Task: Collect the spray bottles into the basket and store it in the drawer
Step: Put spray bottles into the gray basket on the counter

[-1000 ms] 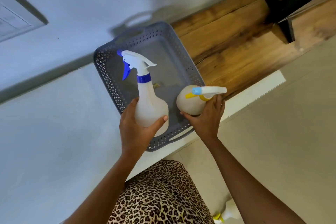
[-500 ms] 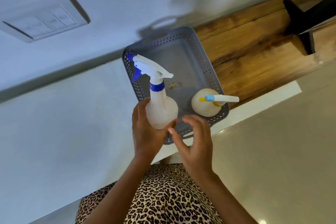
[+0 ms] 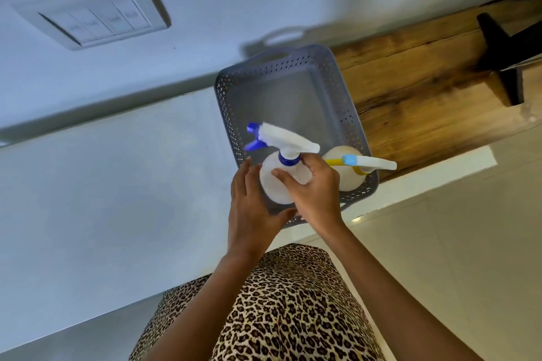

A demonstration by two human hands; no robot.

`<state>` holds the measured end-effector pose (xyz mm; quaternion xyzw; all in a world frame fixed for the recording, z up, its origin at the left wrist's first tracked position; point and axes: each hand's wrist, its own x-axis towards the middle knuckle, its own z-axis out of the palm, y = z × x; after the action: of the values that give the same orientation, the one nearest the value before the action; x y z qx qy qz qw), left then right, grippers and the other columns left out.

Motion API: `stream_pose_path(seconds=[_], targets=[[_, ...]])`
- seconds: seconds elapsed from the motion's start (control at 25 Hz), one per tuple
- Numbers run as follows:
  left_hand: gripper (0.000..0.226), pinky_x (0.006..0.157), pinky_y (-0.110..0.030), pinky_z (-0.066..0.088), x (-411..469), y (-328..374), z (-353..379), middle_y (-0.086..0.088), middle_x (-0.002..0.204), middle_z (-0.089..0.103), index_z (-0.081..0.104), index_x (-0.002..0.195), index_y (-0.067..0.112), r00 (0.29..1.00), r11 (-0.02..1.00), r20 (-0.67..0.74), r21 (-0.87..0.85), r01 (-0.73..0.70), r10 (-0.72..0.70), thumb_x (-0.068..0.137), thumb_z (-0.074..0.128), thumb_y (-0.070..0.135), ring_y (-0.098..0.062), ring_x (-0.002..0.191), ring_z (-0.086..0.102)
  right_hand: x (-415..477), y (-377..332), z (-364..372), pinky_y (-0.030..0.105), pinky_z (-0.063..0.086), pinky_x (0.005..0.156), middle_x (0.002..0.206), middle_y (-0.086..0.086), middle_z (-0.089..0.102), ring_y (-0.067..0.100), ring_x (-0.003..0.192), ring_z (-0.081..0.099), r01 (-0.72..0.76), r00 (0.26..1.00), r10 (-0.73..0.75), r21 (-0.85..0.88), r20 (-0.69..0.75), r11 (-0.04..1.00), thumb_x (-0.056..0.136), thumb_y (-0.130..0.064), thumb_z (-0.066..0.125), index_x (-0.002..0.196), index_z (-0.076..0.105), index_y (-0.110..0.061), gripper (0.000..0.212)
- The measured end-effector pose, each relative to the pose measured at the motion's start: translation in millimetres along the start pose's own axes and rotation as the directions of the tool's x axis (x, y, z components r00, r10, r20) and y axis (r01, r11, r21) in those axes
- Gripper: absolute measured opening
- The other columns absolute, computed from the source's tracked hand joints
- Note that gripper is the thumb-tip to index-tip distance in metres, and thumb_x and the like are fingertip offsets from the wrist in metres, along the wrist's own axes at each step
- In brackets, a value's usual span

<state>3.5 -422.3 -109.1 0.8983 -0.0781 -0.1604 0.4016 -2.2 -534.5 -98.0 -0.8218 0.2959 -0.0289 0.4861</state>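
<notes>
Nearest the camera is a leopard-print garment, with both bare forearms reaching forward over it. The left hand cups the round white body of the blue-trigger spray bottle from the left and below, palm against it and thumb curled under. The right hand closes on the same bottle from the right, fingers wrapped across its front just under the blue collar. The bottle is held over the near end of the grey basket, its blurred nozzle pointing left.

Just beside the right hand, the yellow-trigger spray bottle stands inside the basket at its near right corner, its white spray head sticking out over the right rim.

The basket sits on a wooden shelf, at the shelf's left end, with its near end at the front edge. Farther along the shelf to the right stands a black bracket. Beyond, on the pale wall, is a switch plate.
</notes>
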Motion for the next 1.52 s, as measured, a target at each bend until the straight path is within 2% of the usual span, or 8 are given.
stream_pose_path(seconds=[0.16,0.48,0.64,0.76,0.88,1.0,1.24,1.52], targets=[[0.085,0.103,-0.033,0.02,-4,-24,-11,-0.009,0.155,0.016,0.04,0.131,0.014,1.0,0.997,-0.02,0.078,0.025,-0.024,0.061,0.079,0.042,-0.024,0.144,0.009,0,25,5,0.005,0.04,0.08,0.112,0.009,0.069,0.009,0.1,0.058,-0.008,0.998,0.01,-0.031,0.063,1.0,0.075,-0.017,0.076,0.115,0.061,-0.008,0.044],[0.066,0.103,-0.048,0.031,-25,-64,-26,-0.009,0.155,0.013,0.048,0.121,0.013,0.993,0.987,-0.041,0.113,0.116,-0.112,0.067,0.076,0.038,-0.024,0.144,0.002,-10,51,9,0.043,0.05,0.098,0.118,0.01,0.066,0.023,0.112,0.061,0.008,0.997,-0.012,0.047,0.074,0.999,0.077,-0.009,0.073,0.12,0.058,-0.006,0.046],[0.057,0.102,-0.048,0.034,-34,-66,-29,-0.007,0.156,0.013,0.05,0.119,0.014,0.992,0.986,-0.017,0.106,0.126,-0.125,0.071,0.073,0.036,-0.021,0.144,0.001,-14,52,13,0.038,0.05,0.099,0.116,0.002,0.064,0.019,0.112,0.059,-0.004,0.996,0.0,0.043,0.093,0.999,0.077,-0.009,0.072,0.124,0.056,-0.012,0.05],[0.054,0.102,-0.05,0.036,-41,-64,-33,-0.006,0.156,0.013,0.05,0.119,0.015,0.994,0.988,-0.006,0.104,0.112,-0.112,0.074,0.071,0.036,-0.021,0.144,0.003,-19,49,16,0.033,0.047,0.099,0.123,0.008,0.062,0.018,0.115,0.056,0.008,0.998,-0.009,0.019,0.064,1.0,0.078,-0.01,0.072,0.13,0.049,-0.011,0.057],[0.052,0.102,-0.048,0.037,-47,-60,-38,-0.004,0.156,0.012,0.05,0.121,0.018,0.997,0.992,0.008,0.101,0.079,-0.08,0.076,0.068,0.038,-0.02,0.144,0.004,-29,47,13,0.026,0.043,0.099,0.127,0.009,0.06,0.008,0.115,0.049,0.069,0.998,-0.069,-0.057,0.002,0.996,0.078,-0.013,0.073,0.131,0.047,-0.009,0.059],[0.051,0.103,-0.047,0.037,-62,-64,-43,-0.004,0.156,0.011,0.049,0.121,0.018,0.999,0.993,0.052,0.114,-0.011,0.005,0.078,0.067,0.037,-0.019,0.144,0.003,-55,49,6,0.027,0.039,0.104,0.134,0.01,0.055,0.014,0.124,0.047,0.067,0.992,-0.071,-0.04,-0.102,0.997,0.078,-0.012,0.073,0.132,0.048,-0.008,0.059],[0.048,0.106,-0.05,0.029,-138,-76,-44,-0.007,0.156,0.013,0.049,0.121,0.016,0.984,0.983,0.15,0.139,-0.118,0.097,0.079,0.067,0.032,-0.022,0.144,0.003,-178,68,-4,0.024,0.036,0.104,0.135,0.01,0.054,0.014,0.126,0.046,-0.131,0.952,0.162,0.131,-0.261,0.983,0.085,-0.014,0.064,0.13,0.048,-0.009,0.048],[0.044,0.107,-0.056,0.032,-231,-58,9,-0.013,0.153,0.019,0.049,0.116,0.013,0.879,0.939,0.414,0.135,-0.316,0.236,0.078,0.068,0.024,-0.029,0.142,0.014,-319,144,-52,0.035,0.041,0.107,0.131,0.01,0.057,0.018,0.124,0.05,-0.342,0.797,0.424,0.258,-0.43,0.904,0.087,-0.01,0.061,0.126,0.051,-0.008,0.04]])
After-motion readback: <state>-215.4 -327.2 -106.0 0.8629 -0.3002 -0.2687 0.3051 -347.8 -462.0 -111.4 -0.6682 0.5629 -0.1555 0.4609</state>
